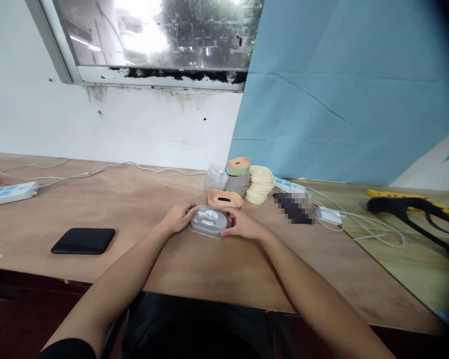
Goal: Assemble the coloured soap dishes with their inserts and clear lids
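Observation:
A grey oval soap box with a shiny, see-through top and a round white label rests on the wooden table in front of me. My left hand grips its left end, thumb and fingers against the side. At the opposite end, my right hand has its fingers curled round the edge. Just behind the box sits an orange soap dish with a dark slot. Farther back stand a stack of orange, green and grey dishes, a stack of cream oval trays and clear plastic covers.
A black phone-like slab lies to the left. Power strips with white cables are at the far left and behind the trays. A white adapter, a blurred dark item and a black strap-like object are on the right.

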A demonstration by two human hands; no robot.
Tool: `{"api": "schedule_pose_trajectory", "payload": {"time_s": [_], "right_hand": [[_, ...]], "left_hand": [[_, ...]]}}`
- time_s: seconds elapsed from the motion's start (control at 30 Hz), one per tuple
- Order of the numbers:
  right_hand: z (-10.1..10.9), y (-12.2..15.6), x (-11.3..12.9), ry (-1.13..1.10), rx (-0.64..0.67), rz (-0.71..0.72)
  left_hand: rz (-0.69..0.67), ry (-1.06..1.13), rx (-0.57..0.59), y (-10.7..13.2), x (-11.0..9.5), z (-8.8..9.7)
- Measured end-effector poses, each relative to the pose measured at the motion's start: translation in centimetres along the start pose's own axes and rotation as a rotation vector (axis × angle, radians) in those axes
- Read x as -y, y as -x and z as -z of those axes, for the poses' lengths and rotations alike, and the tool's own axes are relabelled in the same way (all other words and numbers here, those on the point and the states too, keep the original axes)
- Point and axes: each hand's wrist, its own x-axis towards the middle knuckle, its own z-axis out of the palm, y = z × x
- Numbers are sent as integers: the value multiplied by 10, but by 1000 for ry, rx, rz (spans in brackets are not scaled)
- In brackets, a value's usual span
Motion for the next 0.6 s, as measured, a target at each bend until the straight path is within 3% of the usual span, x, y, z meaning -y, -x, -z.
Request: {"api": "schedule_pose_trajectory", "payload": {"time_s": [0.17, 0.6], "right_hand": [[-6, -1, 4, 43, -88, -5], [-2, 1, 5, 76, -86, 46]], "left_hand": [[46, -15, -22, 0, 2, 0], [65, 11, -29, -2, 5, -4]]}}
